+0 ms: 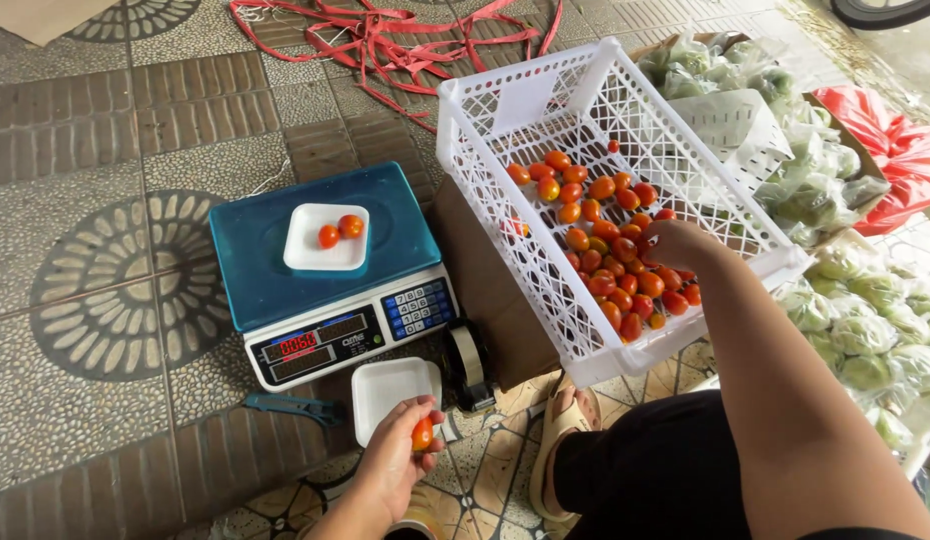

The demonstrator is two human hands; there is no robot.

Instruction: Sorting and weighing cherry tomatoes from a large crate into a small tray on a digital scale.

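Note:
My left hand (395,460) holds one small orange-red tomato (422,435) low in the view, just over a stack of white foam trays (385,390). My right hand (675,243) reaches into a tilted white plastic crate (505,180), fingers down among a pile of small red and orange tomatoes (610,270); what it grips is hidden. To the left stands a blue digital scale (255,270) with a lit display, and on its pan lies a white foam tray (305,255) carrying two tomatoes (340,231).
A roll of clear tape in a dispenser (470,365) and a blue cutter (290,405) lie by the scale. Bags of green vegetables (855,330) fill boxes at right, near a red plastic bag (900,150). Red strapping (385,40) tangles on the patterned tiled floor. My sandalled foot (565,425) is below the crate.

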